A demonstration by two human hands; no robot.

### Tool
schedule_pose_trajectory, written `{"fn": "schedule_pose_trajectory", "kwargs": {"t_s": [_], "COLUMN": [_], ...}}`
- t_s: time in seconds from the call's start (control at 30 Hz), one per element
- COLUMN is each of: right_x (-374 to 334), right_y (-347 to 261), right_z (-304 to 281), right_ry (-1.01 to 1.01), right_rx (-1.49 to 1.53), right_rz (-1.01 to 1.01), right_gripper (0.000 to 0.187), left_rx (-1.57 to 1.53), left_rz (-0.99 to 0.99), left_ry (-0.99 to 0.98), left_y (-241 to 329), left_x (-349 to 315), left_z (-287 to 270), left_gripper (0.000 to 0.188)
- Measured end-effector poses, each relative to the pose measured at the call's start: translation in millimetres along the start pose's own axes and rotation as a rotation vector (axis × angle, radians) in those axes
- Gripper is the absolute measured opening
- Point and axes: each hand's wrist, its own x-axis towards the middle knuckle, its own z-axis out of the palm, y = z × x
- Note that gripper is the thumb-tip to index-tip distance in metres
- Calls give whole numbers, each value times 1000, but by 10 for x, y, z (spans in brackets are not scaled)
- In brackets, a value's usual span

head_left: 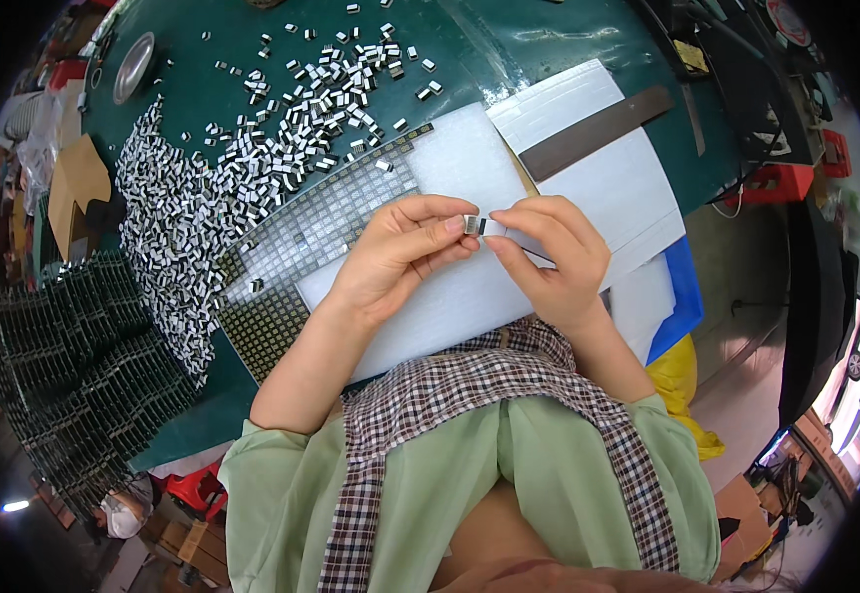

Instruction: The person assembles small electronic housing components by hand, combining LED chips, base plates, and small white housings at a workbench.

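Note:
My left hand (390, 252) pinches a small silver-and-black block-shaped part (472, 225) between thumb and fingers, above a white foam sheet (420, 306). The fingertips of my right hand (560, 252) are closed together at the part's right side. Whatever they pinch is too small and covered to make out. Under and beyond my left hand is a flat panel (326, 222) with a grid of small squares, many covered with silver pieces. A few loose parts lie on that grid.
A large heap of similar small parts (183, 198) spreads over the green tabletop (519, 40). Stacked dark strips (74, 366) stand at the left. A brown flat bar (596, 133) rests on white sheets (638, 188) at the right. A round metal dish (133, 69) sits far left.

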Motion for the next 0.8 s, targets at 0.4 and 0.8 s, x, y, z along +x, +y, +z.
{"fn": "schedule_pose_trajectory", "kwargs": {"t_s": [0.4, 0.8], "right_x": [5, -2], "right_y": [24, -3], "right_z": [16, -1], "right_ry": [-14, -41], "right_rx": [13, 40], "right_rz": [0, 55], "right_gripper": [24, 23], "left_rx": [-25, 84], "left_rz": [-14, 60], "left_ry": [-21, 31], "left_y": [-35, -58], "left_x": [26, 19], "left_z": [42, 73], "left_gripper": [19, 17]}}
